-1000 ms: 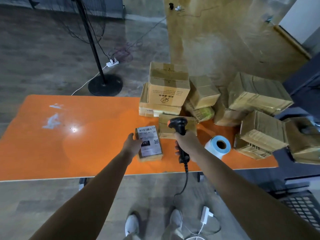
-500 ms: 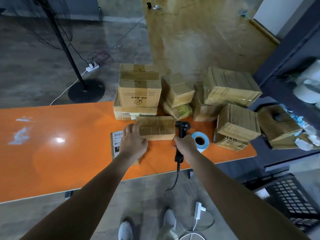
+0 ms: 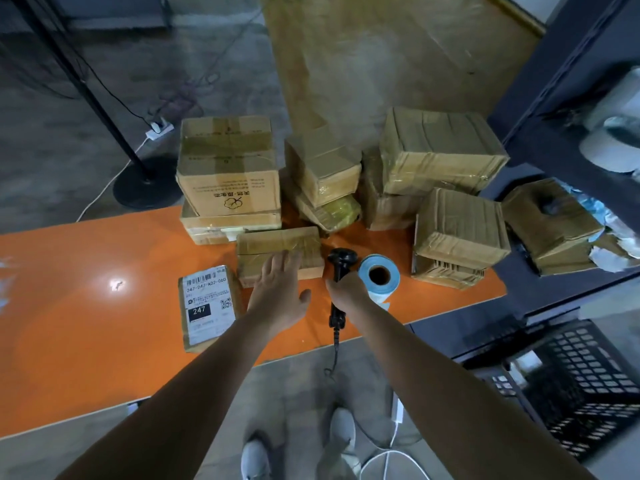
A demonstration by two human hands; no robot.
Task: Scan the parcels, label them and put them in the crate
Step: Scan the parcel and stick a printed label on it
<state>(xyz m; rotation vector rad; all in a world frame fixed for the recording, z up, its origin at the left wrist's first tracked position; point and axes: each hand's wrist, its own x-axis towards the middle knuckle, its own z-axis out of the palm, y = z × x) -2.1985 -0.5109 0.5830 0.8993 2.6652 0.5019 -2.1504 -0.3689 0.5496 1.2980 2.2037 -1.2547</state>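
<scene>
The left hand lies flat with its fingers straight and spread, the fingertips resting on the near side of a flat parcel wrapped in tape, which sits toward the far edge of the orange tabletop. The right hand grips the handle of the black scanner, its head upright just right of that parcel. A blue label roll lies beside the scanner, touching the right hand. A labelled parcel marked 247 lies near the front edge, left of the left hand. The pile of parcels crowds the far right corner. The black crate stands on the floor beyond the right edge.
</scene>
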